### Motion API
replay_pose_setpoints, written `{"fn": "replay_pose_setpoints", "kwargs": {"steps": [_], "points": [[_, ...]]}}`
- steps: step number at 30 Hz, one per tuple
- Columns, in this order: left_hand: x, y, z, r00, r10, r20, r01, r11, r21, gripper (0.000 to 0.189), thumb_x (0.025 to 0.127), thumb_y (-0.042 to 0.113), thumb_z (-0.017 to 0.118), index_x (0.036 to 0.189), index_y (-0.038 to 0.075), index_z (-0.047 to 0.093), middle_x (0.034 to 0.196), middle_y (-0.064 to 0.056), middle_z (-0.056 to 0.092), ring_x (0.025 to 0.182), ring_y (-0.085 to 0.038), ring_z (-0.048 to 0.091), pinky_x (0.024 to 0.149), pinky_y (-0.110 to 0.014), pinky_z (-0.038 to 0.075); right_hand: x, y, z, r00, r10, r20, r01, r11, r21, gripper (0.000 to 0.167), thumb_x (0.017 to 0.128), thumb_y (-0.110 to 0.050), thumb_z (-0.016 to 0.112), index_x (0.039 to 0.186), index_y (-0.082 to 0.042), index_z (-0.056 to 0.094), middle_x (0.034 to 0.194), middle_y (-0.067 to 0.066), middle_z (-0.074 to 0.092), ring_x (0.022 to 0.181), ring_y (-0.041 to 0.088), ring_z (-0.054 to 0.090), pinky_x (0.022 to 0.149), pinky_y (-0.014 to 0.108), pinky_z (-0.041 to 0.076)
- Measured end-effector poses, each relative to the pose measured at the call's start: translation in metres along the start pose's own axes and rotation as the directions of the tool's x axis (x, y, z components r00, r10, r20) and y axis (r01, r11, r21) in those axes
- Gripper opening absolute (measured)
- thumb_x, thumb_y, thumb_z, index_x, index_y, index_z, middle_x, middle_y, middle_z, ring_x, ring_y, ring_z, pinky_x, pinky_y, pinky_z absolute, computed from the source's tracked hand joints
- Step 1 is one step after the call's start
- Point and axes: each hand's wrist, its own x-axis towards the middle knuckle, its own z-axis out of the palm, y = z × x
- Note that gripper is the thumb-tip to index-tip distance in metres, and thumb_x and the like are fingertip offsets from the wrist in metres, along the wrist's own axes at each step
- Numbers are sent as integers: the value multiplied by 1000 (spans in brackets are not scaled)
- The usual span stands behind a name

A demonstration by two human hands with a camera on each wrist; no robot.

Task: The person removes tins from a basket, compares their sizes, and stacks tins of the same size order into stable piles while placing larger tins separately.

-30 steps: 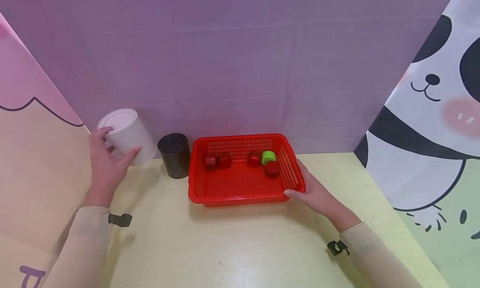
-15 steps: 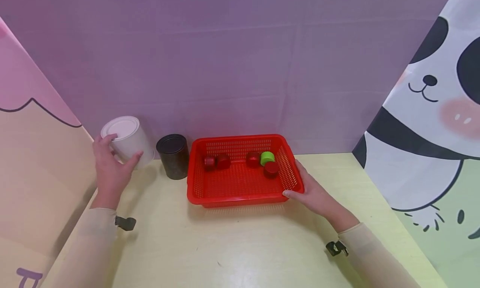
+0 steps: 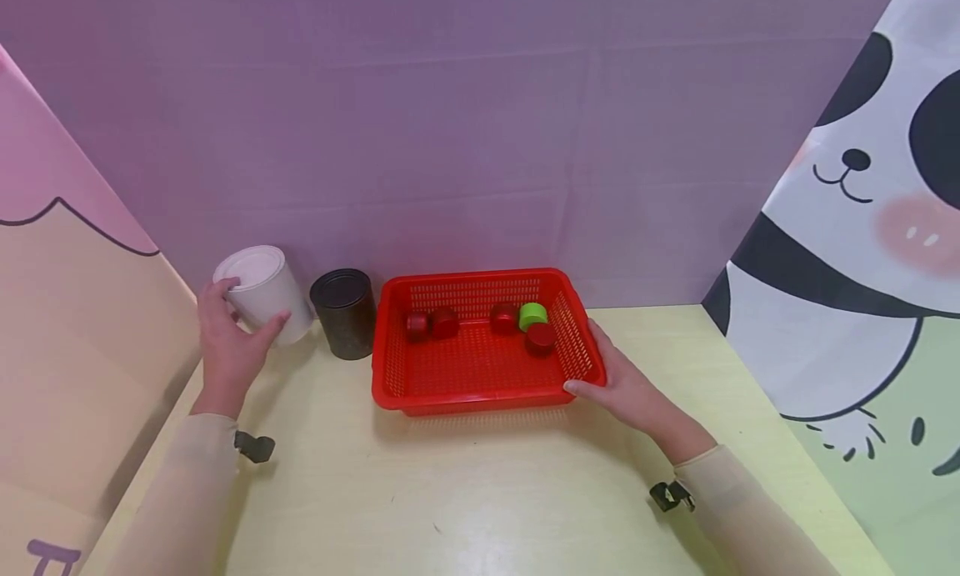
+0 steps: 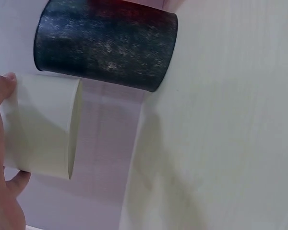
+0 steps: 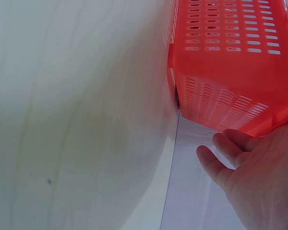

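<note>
My left hand (image 3: pixel 231 349) holds a white can (image 3: pixel 276 305) with a flat lid, thumb on one side and fingers by the top rim. The can is tilted; in the left wrist view its base (image 4: pixel 73 136) shows raised off the table. Right beside it stands a dark, upright can (image 3: pixel 345 318). My right hand (image 3: pixel 628 390) grips the front right corner of a red plastic basket (image 3: pixel 483 394), thumb over the rim. In the right wrist view its fingers (image 5: pixel 213 165) lie along the basket's outer wall.
Several red round caps (image 3: pixel 540 338) and a green cap (image 3: pixel 532 316) lie inside the basket. The pale wooden table (image 3: pixel 465 493) ends at a purple backdrop (image 3: pixel 480 142). Printed panels stand at left and right, the right one with a panda (image 3: pixel 847 251).
The left hand has brought the white can lower and to the right, closer to the dark can. The right hand and the basket stay in place.
</note>
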Motion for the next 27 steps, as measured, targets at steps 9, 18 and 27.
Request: {"fn": "replay_pose_setpoints", "kwargs": {"steps": [9,18,27], "points": [[-1,-9,7,997,-40,59,44,997,-68,91,83,1,95,153,0,38,164,-18,35,146,-44,50,114,-67,49,1,1,1,1000,0,0,0,1000,13,112,98,-29,85,179,-20,8,173,17,35,150,42,47,106,57,60],[0,-18,13,994,-55,98,62,995,-72,93,82,0,96,154,1,38,164,-19,38,146,-47,51,115,-67,49,0,2,0,1000,-8,-9,8,1000,6,113,98,-30,86,179,-20,8,173,14,36,149,40,48,104,55,61],[-4,-23,14,987,-93,133,107,989,-100,98,82,-2,97,157,2,34,167,-18,34,151,-45,47,121,-64,45,-1,1,1,1000,1,-9,-1,1000,2,115,96,-30,87,179,-20,8,172,13,37,148,38,49,104,54,61]]}}
